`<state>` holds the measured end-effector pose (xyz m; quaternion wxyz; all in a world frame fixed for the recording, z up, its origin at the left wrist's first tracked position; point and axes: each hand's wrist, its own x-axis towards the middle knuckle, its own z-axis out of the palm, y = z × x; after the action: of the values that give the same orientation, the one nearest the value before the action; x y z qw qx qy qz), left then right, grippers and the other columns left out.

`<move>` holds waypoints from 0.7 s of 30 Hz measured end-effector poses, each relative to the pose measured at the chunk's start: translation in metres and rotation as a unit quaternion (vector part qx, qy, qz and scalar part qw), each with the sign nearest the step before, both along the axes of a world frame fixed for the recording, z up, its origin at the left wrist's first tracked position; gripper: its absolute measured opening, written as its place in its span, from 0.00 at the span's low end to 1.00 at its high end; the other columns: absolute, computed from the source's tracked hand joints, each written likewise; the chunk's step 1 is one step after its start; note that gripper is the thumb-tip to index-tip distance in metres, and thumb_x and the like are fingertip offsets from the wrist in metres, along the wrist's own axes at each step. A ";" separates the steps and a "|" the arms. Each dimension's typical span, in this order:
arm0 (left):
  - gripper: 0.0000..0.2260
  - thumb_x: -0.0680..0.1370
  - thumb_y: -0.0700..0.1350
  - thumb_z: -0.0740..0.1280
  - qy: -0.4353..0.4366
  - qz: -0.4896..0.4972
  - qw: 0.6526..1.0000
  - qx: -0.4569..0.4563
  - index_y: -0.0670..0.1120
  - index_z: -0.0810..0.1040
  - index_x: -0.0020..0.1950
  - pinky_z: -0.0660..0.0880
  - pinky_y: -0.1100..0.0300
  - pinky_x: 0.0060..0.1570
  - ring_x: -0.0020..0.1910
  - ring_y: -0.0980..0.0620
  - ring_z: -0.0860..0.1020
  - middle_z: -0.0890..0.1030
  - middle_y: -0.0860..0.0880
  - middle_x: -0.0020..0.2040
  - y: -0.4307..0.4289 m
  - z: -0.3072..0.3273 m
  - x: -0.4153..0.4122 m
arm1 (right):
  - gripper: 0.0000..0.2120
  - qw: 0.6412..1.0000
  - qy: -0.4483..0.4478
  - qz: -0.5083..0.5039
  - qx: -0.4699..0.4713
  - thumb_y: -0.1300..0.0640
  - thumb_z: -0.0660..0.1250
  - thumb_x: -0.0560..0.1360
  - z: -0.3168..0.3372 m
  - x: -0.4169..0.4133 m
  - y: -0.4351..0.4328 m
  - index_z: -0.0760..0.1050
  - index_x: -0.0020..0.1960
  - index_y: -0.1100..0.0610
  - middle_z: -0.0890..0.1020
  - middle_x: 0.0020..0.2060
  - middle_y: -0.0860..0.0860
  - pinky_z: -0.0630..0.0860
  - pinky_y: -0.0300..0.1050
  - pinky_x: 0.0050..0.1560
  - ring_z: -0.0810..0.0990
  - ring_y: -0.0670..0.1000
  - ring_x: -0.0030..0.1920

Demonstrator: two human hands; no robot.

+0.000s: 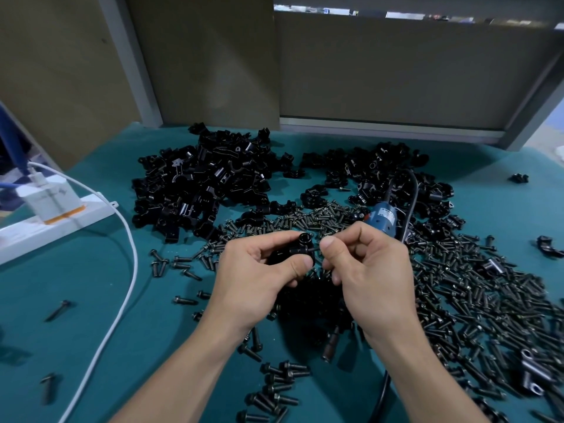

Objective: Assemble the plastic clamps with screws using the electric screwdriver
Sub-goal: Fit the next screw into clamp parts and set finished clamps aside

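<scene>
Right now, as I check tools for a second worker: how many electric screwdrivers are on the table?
1: a blue electric screwdriver lies among the black screws just behind the right hand. Another could be hidden under the black plastic clamp piles.

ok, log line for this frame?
step: screw insertion | left hand: holds clamp | right hand: pinches screw | screwdriver: lying unheld

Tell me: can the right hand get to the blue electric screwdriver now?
Probably yes, but not at once. The screwdriver lies uncovered just beyond the right hand, with nothing between them. That hand pinches a screw at the clamp that the left hand holds, so it must let go first.
</scene>
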<state>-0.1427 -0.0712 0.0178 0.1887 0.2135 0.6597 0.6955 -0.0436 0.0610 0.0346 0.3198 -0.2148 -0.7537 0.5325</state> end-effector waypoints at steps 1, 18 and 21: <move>0.16 0.69 0.42 0.82 -0.004 -0.002 1.000 0.007 0.56 0.88 0.54 0.83 0.57 0.39 0.38 0.48 0.86 0.89 0.48 0.45 0.000 0.001 0.000 | 0.07 1.000 0.002 0.009 -0.007 0.53 0.75 0.77 0.001 0.000 0.000 0.81 0.41 0.48 0.83 0.30 0.50 0.76 0.39 0.30 0.76 0.45 0.26; 0.21 0.65 0.44 0.79 -0.015 -0.011 0.998 0.058 0.42 0.87 0.57 0.81 0.57 0.43 0.41 0.49 0.84 0.88 0.42 0.47 0.002 0.001 0.000 | 0.08 0.990 0.059 0.060 -0.110 0.61 0.76 0.76 0.004 0.001 -0.001 0.82 0.39 0.54 0.84 0.31 0.56 0.72 0.38 0.27 0.79 0.51 0.28; 0.21 0.66 0.44 0.79 -0.012 -0.013 0.998 0.057 0.42 0.87 0.58 0.81 0.59 0.43 0.42 0.50 0.85 0.88 0.44 0.48 0.003 0.001 0.001 | 0.09 0.988 0.060 0.067 -0.129 0.62 0.76 0.76 0.004 0.001 0.001 0.82 0.38 0.55 0.84 0.31 0.56 0.72 0.38 0.26 0.79 0.50 0.27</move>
<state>-0.1416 -0.0679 0.0185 0.1928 0.2242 0.6137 0.7321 -0.0428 0.0625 0.0385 0.2973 -0.1708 -0.6713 0.6571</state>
